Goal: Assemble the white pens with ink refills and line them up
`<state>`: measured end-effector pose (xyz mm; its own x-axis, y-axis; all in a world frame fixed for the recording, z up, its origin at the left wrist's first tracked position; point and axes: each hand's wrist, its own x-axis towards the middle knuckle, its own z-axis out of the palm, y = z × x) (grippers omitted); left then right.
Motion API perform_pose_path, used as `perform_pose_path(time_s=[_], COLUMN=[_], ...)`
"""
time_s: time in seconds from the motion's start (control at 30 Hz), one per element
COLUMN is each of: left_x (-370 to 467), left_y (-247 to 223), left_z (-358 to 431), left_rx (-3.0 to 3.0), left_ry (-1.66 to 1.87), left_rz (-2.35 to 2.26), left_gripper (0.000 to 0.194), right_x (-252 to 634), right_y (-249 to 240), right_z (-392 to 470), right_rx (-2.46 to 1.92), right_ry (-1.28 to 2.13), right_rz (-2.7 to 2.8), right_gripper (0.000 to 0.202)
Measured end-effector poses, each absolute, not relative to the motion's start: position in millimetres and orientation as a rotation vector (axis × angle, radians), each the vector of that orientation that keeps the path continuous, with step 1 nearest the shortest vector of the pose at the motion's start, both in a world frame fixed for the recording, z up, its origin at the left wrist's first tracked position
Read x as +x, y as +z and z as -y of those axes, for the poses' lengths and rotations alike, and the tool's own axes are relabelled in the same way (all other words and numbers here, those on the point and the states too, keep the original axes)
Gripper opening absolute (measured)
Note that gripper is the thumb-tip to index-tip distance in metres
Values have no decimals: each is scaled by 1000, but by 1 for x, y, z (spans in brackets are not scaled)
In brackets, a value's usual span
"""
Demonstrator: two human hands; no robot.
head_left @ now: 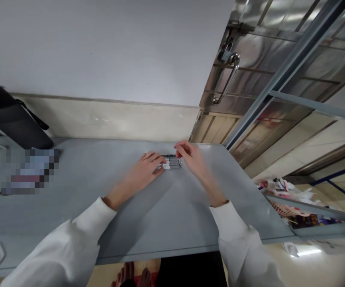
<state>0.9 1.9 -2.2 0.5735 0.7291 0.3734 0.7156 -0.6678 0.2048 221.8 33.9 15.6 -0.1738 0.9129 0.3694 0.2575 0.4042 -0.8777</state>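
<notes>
Several white-and-grey pens (172, 164) lie side by side in a row on the grey table (166, 223), their tips pointing right. My left hand (145, 169) rests at the left ends of the row, its thumb and fingers around them. Just beyond the row is a dark pen (169, 156), its left part close to my left fingers. My right hand (189, 154) hovers by the right end of that dark pen, fingers curled in towards the thumb. Whether those fingertips grip anything is hidden.
A blurred-out flat object (30, 172) lies at the left, in front of a black case (17, 119) with a strap. The wall (115, 119) runs along the table's back edge. A metal frame post (268, 99) rises at the back right corner, before a metal door (250, 71).
</notes>
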Motion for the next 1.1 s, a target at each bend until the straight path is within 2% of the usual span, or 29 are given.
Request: perform_pose_path(time_s=[0.37,0.57,0.77,1.1], left_x=[0,0,2,-1], left_y=[-22,-22,-17,5], left_z=[-7,-5,-2,3], left_rx=[2886,2888,2898,2833], left_ry=[574,531,502,676], left_rz=[-1216,-1242,-1281,-1470], left_gripper=[16,22,18,29], right_x=[244,239,236,236], right_y=[2,1,-3,-3], right_z=[-28,-24,-25,-27], right_rx=[-1312,-1231,-1121,-1027], right_ry=[595,536,537,520], right_rz=[1959,2086,2155,2142], right_gripper=[24,21,12,20])
